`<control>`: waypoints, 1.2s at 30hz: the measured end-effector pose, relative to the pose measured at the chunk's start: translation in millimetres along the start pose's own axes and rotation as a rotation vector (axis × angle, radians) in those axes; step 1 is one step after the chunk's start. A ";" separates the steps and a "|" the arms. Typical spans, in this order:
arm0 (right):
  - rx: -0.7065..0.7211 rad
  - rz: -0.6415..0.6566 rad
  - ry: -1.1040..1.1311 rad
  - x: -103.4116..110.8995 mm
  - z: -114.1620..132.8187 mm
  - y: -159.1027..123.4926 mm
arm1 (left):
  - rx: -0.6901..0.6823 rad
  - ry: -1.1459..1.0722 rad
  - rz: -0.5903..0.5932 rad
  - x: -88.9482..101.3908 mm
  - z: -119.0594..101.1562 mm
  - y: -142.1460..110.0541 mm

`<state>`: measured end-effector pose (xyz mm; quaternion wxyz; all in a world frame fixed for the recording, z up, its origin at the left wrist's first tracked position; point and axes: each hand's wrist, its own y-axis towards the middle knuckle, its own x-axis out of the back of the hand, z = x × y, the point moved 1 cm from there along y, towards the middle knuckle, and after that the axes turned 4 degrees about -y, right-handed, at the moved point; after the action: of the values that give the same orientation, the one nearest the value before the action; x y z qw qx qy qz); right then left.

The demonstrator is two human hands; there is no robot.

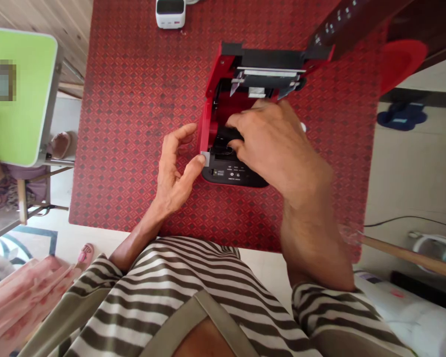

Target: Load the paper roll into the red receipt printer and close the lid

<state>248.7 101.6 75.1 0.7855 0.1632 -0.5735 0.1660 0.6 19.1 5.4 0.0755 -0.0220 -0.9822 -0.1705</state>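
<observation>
A red and black device that looks like a label printer [241, 176] stands on the table with its lid [273, 55] raised. My left hand [176, 166] rests at its left side, thumb touching the front left corner and fingers spread along the red wall. Inside the compartment, my right hand [278, 144] has its thumb and index finger on either side of a black part [228, 134]. That hand covers the printer's right side, and its other fingertips are hidden. Small buttons and print show on the front panel.
The red patterned table [134, 99] carries a small white device with a dark screen [170, 14] at the back. A dark, blurred beam [349, 25] crosses the upper right, beside a red plastic seat [403, 62]. A green-topped table [29, 124] stands left, with part of a person at its edge.
</observation>
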 end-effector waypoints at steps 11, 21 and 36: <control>0.046 0.035 0.075 30.9 18.3 -10.6 | -0.283 0.373 0.007 -0.7 -23.1 8.5; 0.167 -0.088 0.338 43.3 18.0 -41.6 | -0.234 0.377 0.014 -1.6 -37.8 11.1; 0.109 -0.409 0.329 15.4 24.8 -86.9 | -0.365 0.437 0.055 -9.5 -59.4 17.9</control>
<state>271.1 14.2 91.2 0.8753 0.2887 -0.3835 0.0587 19.6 15.7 65.1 0.2849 -0.0245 -0.8948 -0.3429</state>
